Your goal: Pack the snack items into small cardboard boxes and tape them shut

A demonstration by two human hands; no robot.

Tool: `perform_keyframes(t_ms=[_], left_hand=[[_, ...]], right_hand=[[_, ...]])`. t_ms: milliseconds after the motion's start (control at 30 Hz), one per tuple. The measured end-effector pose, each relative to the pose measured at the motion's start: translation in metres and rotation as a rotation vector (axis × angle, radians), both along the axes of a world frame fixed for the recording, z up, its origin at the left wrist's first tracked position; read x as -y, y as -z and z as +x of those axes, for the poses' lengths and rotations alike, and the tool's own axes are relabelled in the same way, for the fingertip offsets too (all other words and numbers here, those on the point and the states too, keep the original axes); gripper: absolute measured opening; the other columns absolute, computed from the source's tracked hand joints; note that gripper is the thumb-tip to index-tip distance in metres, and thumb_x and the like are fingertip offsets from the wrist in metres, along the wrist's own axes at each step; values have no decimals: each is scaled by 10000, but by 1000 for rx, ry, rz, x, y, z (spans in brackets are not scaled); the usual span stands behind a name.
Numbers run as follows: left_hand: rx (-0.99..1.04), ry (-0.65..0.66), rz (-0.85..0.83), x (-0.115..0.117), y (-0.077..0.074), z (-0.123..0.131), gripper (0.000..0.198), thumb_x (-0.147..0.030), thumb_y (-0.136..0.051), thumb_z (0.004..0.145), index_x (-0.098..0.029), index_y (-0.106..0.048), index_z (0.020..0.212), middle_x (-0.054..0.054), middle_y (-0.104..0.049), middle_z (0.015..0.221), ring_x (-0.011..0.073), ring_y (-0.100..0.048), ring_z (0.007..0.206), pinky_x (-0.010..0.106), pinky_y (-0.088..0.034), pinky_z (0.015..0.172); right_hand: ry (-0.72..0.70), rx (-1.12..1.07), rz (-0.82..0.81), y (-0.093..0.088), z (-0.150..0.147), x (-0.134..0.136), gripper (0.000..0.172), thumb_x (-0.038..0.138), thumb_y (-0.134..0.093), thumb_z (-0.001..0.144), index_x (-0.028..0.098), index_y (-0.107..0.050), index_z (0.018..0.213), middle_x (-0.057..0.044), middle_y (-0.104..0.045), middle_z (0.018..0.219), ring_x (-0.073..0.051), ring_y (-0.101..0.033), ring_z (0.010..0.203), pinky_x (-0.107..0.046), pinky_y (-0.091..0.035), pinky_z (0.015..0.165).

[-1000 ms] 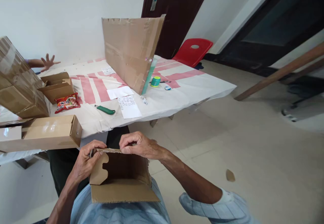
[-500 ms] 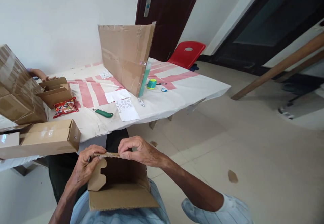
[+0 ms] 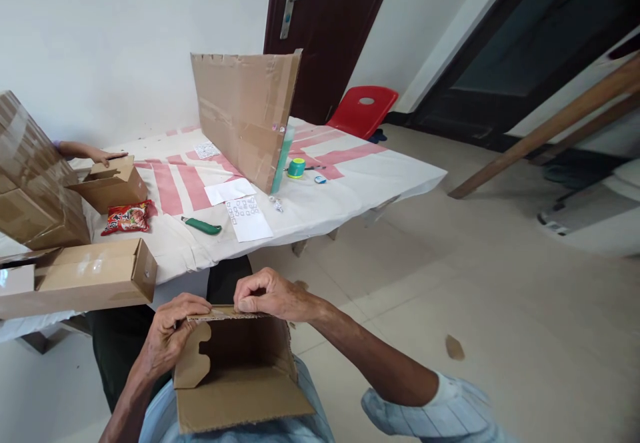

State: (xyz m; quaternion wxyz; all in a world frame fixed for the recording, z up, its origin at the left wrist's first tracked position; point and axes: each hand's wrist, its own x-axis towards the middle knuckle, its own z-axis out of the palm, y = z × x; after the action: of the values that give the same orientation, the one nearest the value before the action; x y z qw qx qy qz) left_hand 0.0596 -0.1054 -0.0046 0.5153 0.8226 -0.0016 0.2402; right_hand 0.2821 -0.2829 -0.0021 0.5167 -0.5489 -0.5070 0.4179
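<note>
An open cardboard box (image 3: 245,399) rests on my lap, its mouth toward me and one flap lying over my striped shirt. My left hand (image 3: 170,333) is closed around the box's upper left corner, beside a side flap (image 3: 193,361) with a cut-out notch. At the far upper edge, the fingers of my right hand (image 3: 273,296) pinch the rough-edged top panel (image 3: 227,313). The lower part of the box is out of sight.
On the cloth-covered table (image 3: 310,213) are a green utility knife (image 3: 201,225), a red snack packet (image 3: 127,217), paper sheets (image 3: 249,219), a tape roll (image 3: 296,167) and a standing cardboard panel (image 3: 240,113). Another person's hand (image 3: 106,156) touches a small box (image 3: 117,189). A long carton (image 3: 93,273) lies left.
The top panel of my box has tipped, showing more of its rough edge, while both hands keep hold. The other person's hand has moved right over the small box.
</note>
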Motion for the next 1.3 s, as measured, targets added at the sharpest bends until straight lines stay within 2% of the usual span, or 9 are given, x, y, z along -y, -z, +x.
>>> perform_keyframes(t_ms=[133, 367, 500, 567, 667, 767, 900, 1133, 1300], left_hand=[[-2, 9, 18, 0, -2, 0, 287, -399, -635, 1078, -215, -853, 1054, 134, -828, 1021, 235, -790, 922, 335, -605, 848], [27, 38, 23, 2, -2, -1, 293, -432, -642, 1071, -231, -855, 1087, 137, -826, 1049, 229, -791, 932, 329, -611, 860], [18, 24, 9, 4, 0, -1, 317, -458, -645, 1066, -225, -859, 1076, 139, -826, 1031, 235, -792, 926, 339, -617, 867], [14, 19, -5, 4, 2, -2, 298, -446, -655, 1062, -230, -860, 1072, 133, -829, 1025, 238, -794, 936, 343, -618, 883], [17, -10, -32, 3, 4, -3, 262, -415, -676, 1055, -229, -859, 1058, 130, -833, 1028, 240, -799, 941, 341, -621, 881], [0, -41, -43, 2, 7, -4, 263, -413, -683, 1050, -217, -858, 1041, 138, -833, 1030, 246, -802, 926, 348, -623, 873], [-7, -34, -55, 1, 9, -5, 270, -423, -677, 1052, -219, -853, 1046, 134, -831, 1022, 252, -798, 932, 356, -619, 869], [-12, -66, -68, 3, 6, -6, 300, -433, -652, 1066, -213, -852, 1030, 135, -828, 1009, 239, -790, 909, 348, -615, 849], [-42, -71, -80, 5, 4, -5, 347, -478, -658, 1055, -198, -858, 1008, 148, -827, 978, 258, -781, 916, 376, -617, 846]], right_hand=[[20, -59, -68, 2, 2, 1, 352, 486, -815, 841, 150, -792, 737, -14, -700, 708, -103, -524, 600, -238, -390, 556], [134, -266, -168, 15, 7, -4, 474, 593, -925, 720, 155, -745, 729, -25, -725, 665, -138, -675, 602, -265, -577, 622], [297, -231, -118, 30, 36, -8, 544, 685, -869, 738, 158, -741, 778, -58, -765, 765, -156, -707, 627, -283, -602, 613], [481, -97, -41, 37, 66, -11, 524, 689, -793, 796, 167, -739, 808, -70, -775, 805, -170, -710, 635, -305, -607, 624], [878, 354, 82, 43, 123, -18, 461, 615, -601, 932, 186, -722, 815, -57, -738, 729, -189, -690, 640, -316, -581, 652], [1076, 578, 90, 45, 178, -30, 325, 443, -538, 969, 198, -695, 825, -75, -734, 777, -226, -683, 778, -332, -535, 752], [1142, 788, 15, 54, 221, -47, 204, 262, -567, 931, 192, -659, 763, -134, -748, 925, -239, -624, 882, -331, -423, 771], [1072, 1050, -107, 91, 237, -56, 205, 212, -621, 951, 176, -683, 758, -119, -706, 868, -216, -543, 819, -322, -294, 680], [1128, 1144, -152, 91, 263, -44, 246, 226, -536, 1011, 146, -737, 892, -177, -728, 1005, -247, -552, 872, -339, -292, 698]])
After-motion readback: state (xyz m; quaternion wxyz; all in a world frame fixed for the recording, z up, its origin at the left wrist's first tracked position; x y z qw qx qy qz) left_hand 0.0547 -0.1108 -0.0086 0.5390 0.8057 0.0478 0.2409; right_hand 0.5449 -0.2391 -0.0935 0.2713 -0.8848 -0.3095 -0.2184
